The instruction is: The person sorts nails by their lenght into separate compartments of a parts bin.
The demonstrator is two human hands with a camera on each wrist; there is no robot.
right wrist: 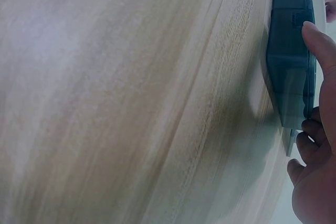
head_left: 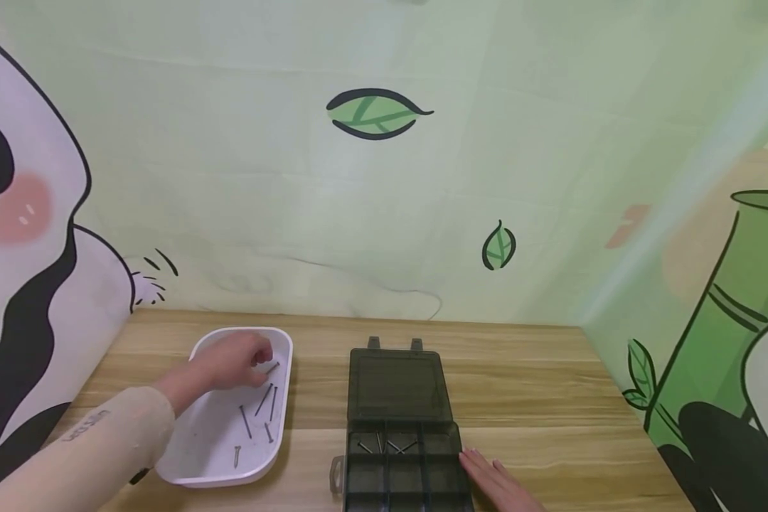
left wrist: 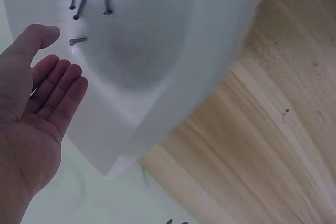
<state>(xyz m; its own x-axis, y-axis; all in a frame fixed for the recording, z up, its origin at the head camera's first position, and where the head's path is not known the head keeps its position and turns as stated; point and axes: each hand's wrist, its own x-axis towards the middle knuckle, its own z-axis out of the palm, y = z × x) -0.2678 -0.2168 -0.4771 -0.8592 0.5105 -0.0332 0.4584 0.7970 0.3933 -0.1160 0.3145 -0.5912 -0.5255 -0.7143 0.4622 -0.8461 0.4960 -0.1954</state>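
Your left hand (head_left: 235,360) is relaxed over the far end of the white tray (head_left: 208,437), thumb apart from gently bent fingers and gripping nothing, just beside a short screw (head_left: 273,368), while your right hand (head_left: 496,483) rests loosely with its fingers against the right side of the dark compartment box (head_left: 366,491). Five more screws (head_left: 246,421) lie nearer you in the tray, left of the box, whose lid (head_left: 397,384) lies open toward the far side; its far-left and far-middle compartments hold screws too.
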